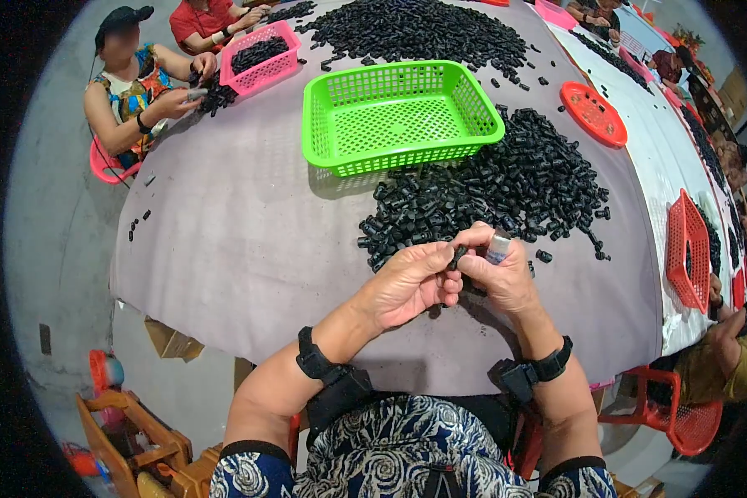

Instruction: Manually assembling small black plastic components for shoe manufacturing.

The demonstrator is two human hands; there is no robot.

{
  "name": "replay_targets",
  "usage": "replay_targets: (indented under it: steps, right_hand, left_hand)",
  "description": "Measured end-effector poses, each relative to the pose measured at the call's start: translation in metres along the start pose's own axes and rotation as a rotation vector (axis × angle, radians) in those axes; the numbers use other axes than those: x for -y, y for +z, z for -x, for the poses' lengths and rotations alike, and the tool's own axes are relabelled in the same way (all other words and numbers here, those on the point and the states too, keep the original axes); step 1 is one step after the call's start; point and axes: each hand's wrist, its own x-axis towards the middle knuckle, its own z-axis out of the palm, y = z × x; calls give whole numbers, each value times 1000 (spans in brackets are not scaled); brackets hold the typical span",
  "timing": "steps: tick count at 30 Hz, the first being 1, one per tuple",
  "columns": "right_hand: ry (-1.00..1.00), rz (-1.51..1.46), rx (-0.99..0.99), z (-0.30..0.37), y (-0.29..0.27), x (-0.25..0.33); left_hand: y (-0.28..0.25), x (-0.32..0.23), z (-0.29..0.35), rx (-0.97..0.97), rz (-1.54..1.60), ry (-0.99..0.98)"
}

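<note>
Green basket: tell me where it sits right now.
In the head view, the green basket sits on the grey table beyond both hands, slightly left of centre, between two heaps of small black parts.

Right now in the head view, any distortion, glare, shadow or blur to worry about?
Head view: strong fisheye bend, table edge curves, black vignette at the corners. Light is even and soft; the green basket throws only a faint shadow, no glare. Left hand, right hand and black parts are sharp; one face at far left is blurred.
</note>
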Motion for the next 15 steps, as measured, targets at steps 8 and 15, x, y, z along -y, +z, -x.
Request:
replay_targets:
  steps: [8,15]
  right_hand:
    - [81,50,-95,0,2,8]
    - [27,179,-175,-1,1,2]
  left_hand:
    - [2,-1,2,-120,-202,67]
    - [9,0,4,-218,-315,124]
